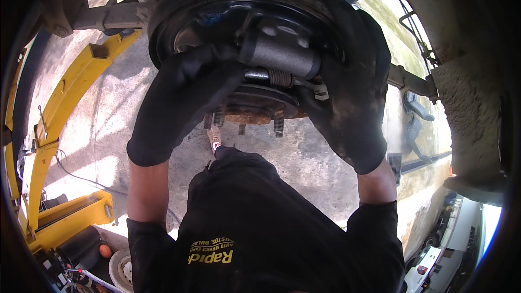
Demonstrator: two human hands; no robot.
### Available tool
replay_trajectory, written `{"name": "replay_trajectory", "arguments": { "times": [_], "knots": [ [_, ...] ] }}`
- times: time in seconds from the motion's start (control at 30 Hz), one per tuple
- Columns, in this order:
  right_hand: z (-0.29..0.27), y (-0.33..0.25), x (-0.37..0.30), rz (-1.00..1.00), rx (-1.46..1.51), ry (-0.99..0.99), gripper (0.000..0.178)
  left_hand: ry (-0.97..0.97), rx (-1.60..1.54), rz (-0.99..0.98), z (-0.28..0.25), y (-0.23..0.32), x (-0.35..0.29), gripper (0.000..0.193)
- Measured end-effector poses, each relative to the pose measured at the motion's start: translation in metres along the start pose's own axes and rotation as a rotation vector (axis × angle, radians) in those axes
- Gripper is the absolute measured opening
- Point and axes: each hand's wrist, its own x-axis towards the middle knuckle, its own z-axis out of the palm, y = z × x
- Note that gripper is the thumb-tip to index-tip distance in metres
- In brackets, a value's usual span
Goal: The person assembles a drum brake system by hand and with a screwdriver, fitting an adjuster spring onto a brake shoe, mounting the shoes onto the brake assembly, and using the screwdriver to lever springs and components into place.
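Observation:
Ahead of me is a drum brake assembly with a round black backing plate (187,19). A grey wheel cylinder (279,54) is fixed on it. Just below that runs a coil spring (280,78) beside a shiny metal rod (256,74). Underneath, a rusty wheel hub (247,114) carries several threaded studs. In a black glove, my left hand (184,95) is closed at the rod's left end; whatever its fingers pinch is hidden. My right hand (353,87), also gloved, wraps the plate's right side, its fingers up along the rim and its thumb near the spring's right end.
Yellow lift arms (68,92) stand at the left. A wheel (120,271) lies on the floor at lower left, near a black cylinder and an orange ball. Grey axle parts (116,16) run behind the plate. A rough wheel-arch surface (469,97) hangs close at the right.

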Motion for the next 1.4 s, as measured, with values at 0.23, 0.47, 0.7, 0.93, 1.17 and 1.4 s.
{"name": "replay_trajectory", "arguments": {
  "times": [0.23,0.47,0.7,0.93,1.17,1.4],
  "knots": [
    [0.002,-0.003,0.004,0.059,0.01,-0.044,0.048,0.078,-0.238,-0.019,0.008,-0.005,-0.002,0.024],
    [0.004,-0.002,0.01,0.07,0.016,-0.064,0.053,0.208,-0.022,0.154,0.016,-0.005,-0.005,0.014],
    [0.006,0.001,0.004,0.02,0.033,0.003,0.054,0.263,0.123,0.139,0.021,0.001,-0.004,0.014],
    [0.006,0.003,0.005,-0.009,0.016,0.019,0.053,0.083,0.071,0.083,0.008,-0.003,-0.003,0.017],
    [0.003,0.001,0.008,0.0,0.023,-0.035,0.056,0.148,-0.063,0.052,0.015,-0.006,-0.008,0.025],
    [0.0,-0.004,0.008,0.035,0.001,-0.051,0.062,0.093,-0.136,0.042,0.003,-0.011,-0.016,0.039]
  ]
}}
